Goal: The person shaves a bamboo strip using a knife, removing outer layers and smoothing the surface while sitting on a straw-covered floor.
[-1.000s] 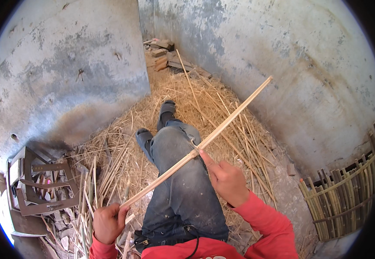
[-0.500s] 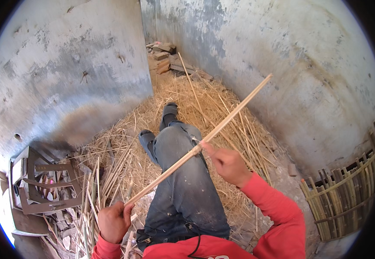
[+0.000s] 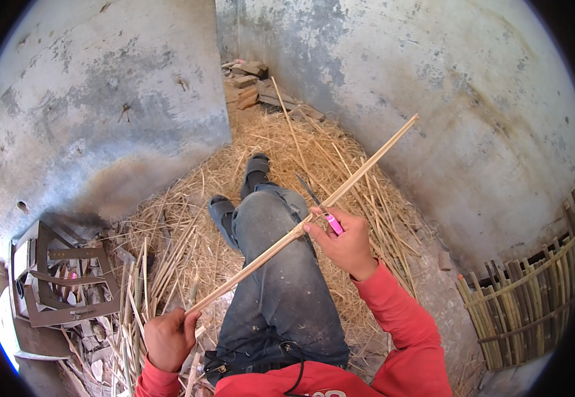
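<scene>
I sit with my legs stretched over a floor of straw (image 3: 340, 165). A long pale cane stick (image 3: 367, 162) runs diagonally across my lap, from lower left to upper right. My left hand (image 3: 168, 337) grips its lower end beside my left hip. My right hand (image 3: 343, 241) holds the stick near its middle, above my right knee, together with a small knife (image 3: 320, 208) that has a pink handle and a dark blade pointing away from me along the stick.
A rusty metal frame (image 3: 62, 278) lies at the left among loose cane pieces (image 3: 135, 291). Plastered walls (image 3: 102, 99) curve around me. Bricks and wood scraps (image 3: 247, 83) fill the far corner. A woven cane panel (image 3: 526, 304) stands at the right.
My right hand has shifted slightly along the stick and the knife's pink handle and blade now show. The stick keeps its diagonal angle. My left hand stays at the lower end.
</scene>
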Demonstrator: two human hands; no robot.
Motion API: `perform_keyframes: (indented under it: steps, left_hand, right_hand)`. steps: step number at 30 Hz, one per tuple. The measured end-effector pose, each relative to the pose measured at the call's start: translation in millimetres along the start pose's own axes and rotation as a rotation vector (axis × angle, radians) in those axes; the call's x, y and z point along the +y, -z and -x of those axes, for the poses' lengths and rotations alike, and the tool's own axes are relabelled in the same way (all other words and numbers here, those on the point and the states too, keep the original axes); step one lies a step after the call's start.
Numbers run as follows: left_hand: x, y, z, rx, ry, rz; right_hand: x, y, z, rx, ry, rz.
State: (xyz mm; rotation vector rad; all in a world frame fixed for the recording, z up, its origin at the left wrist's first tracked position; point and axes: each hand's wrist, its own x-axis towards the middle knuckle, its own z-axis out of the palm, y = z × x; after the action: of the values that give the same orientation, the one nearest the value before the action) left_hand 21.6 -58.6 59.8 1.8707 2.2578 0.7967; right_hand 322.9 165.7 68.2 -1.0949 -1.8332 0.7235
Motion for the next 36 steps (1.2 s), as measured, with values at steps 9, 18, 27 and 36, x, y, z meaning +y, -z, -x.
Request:
perform_keyframes:
  steps: [9,18,27,36]
  left_hand:
    - [3.1,-1.8,0.3,-0.007,0.041,0.010]
    - [4.9,-5.1,-1.6,-0.007,0.012,0.042]
    - [-2.7,-9.9,-0.5,0.018,-0.012,-0.032]
    - [-0.1,-17.7,-3.7,0.094,-0.036,-0.027]
  right_hand:
    - [5.3,-13.5,6.6,-0.007,-0.062,-0.109]
    - [-6.3,15.5,5.6,-0.052,-0.142,-0.197]
    - [17.2,7.7,1.4,0.233,-0.144,-0.127]
    - [20.7,-12.9,8.6,0.224,-0.025,0.231]
